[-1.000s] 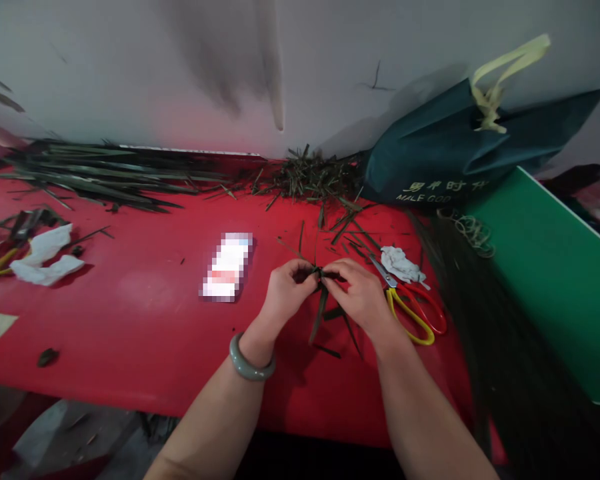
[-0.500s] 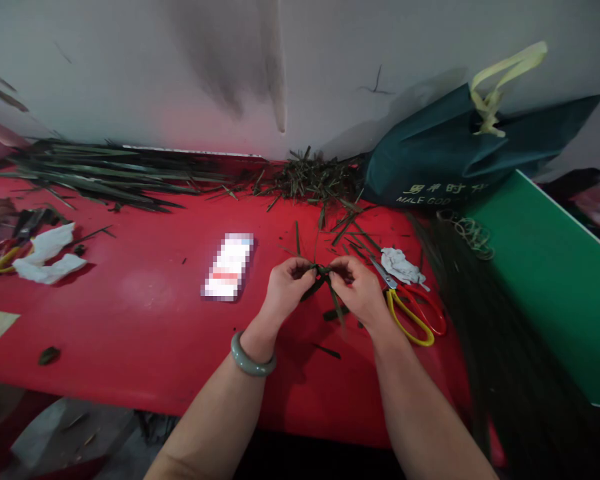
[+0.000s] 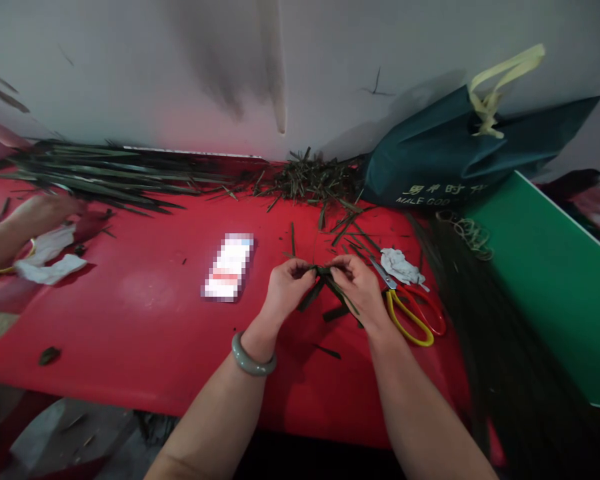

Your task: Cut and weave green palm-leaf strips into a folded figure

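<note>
Both my hands meet over the red table, pinching a small knot of dark green leaf strips (image 3: pixel 323 271) between thumbs and fingers. My left hand (image 3: pixel 289 285), with a grey-green bangle (image 3: pixel 253 355) on its wrist, grips the knot's left side. On the other side my right hand (image 3: pixel 359 288) is closed on it. Loose strip ends hang below the knot, and a thin strip points up beyond my left fingers. Just right of my right hand lie scissors (image 3: pixel 411 319) with one yellow and one red handle. The fingertips partly hide the knot.
A lit phone (image 3: pixel 229 267) lies left of my hands. Long leaf strips (image 3: pixel 125 170) and a pile of cuttings (image 3: pixel 320 177) line the wall. Crumpled tissue (image 3: pixel 403 265), a dark green bag (image 3: pixel 430 153) and a green board (image 3: pixel 555 280) are rightward. Another person's hand (image 3: pixel 45 213) reaches in at left.
The other person's hand has come further in from the left, over the white tissue. My hands stay nearly in place, while the hanging strip ends have shifted beneath the knot.
</note>
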A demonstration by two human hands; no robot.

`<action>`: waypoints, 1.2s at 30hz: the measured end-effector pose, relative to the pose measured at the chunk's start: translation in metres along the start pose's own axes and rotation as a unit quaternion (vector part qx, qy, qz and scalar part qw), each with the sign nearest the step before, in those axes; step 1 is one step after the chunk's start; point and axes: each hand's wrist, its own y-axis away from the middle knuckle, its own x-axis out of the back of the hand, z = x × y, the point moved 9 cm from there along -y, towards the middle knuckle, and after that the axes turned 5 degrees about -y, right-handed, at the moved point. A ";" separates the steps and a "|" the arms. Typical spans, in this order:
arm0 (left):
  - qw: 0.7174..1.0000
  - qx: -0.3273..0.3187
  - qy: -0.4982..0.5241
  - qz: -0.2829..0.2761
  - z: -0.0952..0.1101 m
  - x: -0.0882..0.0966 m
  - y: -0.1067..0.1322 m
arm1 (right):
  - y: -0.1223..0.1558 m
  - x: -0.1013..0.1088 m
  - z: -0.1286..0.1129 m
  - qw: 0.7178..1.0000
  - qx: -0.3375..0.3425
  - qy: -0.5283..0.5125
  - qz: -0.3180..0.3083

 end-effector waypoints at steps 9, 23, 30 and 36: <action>1.000 0.002 -0.022 0.007 -0.004 0.002 -0.001 | 0.002 -0.002 -0.012 0.992 0.045 0.114 -0.001; 0.999 -0.008 -0.051 0.005 -0.003 0.003 -0.001 | 0.000 -0.003 -0.025 0.986 0.103 0.119 -0.059; 0.999 -0.004 -0.035 -0.007 -0.009 0.002 -0.004 | -0.005 0.009 0.017 0.982 -0.056 -0.179 0.015; 1.000 0.007 0.012 0.007 -0.014 0.004 -0.004 | -0.003 0.002 0.002 0.994 -0.025 -0.064 -0.087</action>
